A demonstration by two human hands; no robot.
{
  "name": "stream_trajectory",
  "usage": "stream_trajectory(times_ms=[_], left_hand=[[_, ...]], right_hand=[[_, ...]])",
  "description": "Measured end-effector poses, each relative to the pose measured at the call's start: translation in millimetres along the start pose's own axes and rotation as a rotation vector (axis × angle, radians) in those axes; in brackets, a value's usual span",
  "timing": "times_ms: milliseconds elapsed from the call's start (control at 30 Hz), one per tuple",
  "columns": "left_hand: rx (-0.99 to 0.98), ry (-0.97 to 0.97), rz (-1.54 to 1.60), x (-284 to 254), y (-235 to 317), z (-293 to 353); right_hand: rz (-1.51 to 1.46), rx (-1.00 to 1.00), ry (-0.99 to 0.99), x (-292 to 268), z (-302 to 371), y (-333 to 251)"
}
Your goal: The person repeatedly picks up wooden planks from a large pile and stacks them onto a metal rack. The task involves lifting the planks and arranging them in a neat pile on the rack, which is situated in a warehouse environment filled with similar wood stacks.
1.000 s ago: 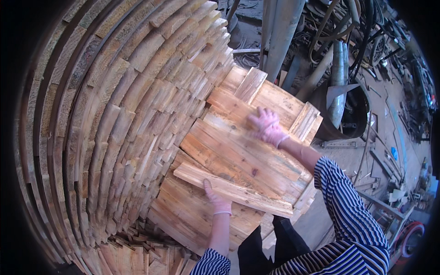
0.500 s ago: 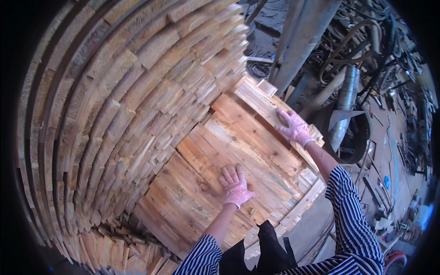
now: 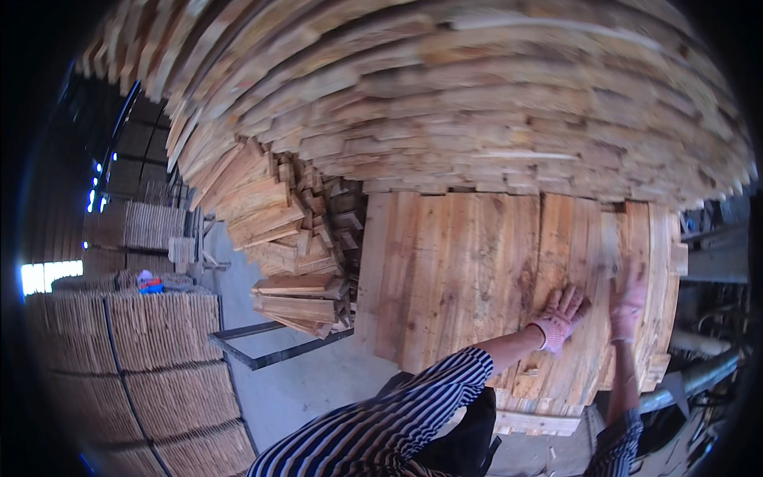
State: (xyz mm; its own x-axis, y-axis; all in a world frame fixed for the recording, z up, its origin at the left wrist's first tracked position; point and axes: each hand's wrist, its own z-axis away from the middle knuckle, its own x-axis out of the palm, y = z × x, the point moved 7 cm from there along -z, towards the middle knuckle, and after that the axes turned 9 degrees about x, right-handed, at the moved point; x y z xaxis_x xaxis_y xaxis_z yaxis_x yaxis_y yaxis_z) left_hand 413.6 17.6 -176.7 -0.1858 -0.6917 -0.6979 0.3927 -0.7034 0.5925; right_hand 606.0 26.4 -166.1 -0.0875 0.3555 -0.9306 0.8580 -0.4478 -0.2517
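Note:
Beneath both my hands lies a flat layer of narrow pale wooden boards [image 3: 445, 270], set side by side. My left hand [image 3: 559, 318], in a pinkish-white knit glove, rests on the boards right of the middle with its fingers spread. Just to its right, my right hand [image 3: 628, 306] wears a matching glove and reaches over the boards near the right end. Motion blurs that hand, but its fingers look stretched out. Neither hand grips anything. A small wood chip [image 3: 531, 370] lies on the boards below my left hand.
A high wall of stacked boards [image 3: 477, 103] rises along the far side. To the left are a heap of loose wood pieces [image 3: 270, 215], a dark metal frame [image 3: 254, 362] on the floor and strapped wood bundles [image 3: 171, 334]. A metal pipe [image 3: 691, 381] is at the lower right.
My view has swung left, bringing the wood heap and bundles into sight. My right hand has left the outer edge board and come closer to my left hand, which still lies on the boards.

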Motion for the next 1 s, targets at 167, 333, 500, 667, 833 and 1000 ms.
stream_trajectory(times_ms=[167,333,500,667,833,1000], left_hand=[[-0.028,0.428,0.348,11,-78,90],[-0.478,1.027,0.552,-41,-193,316],[-0.940,1.237,0.190,-132,-316,586],[-0.532,2.029,0.711,-293,-437,715],[-0.424,2.045,1.180,-390,-478,763],[-0.759,2.030,0.246,-450,-437,774]], right_hand=[[-0.348,-0.013,-0.406,27,61,-239],[-0.343,-0.019,-0.486,65,73,-339],[0.034,-0.014,-0.900,89,124,-460],[0.246,0.149,-0.821,150,121,-463],[0.266,0.147,-1.030,140,150,-498],[0.297,0.201,-1.068,121,133,-503]])
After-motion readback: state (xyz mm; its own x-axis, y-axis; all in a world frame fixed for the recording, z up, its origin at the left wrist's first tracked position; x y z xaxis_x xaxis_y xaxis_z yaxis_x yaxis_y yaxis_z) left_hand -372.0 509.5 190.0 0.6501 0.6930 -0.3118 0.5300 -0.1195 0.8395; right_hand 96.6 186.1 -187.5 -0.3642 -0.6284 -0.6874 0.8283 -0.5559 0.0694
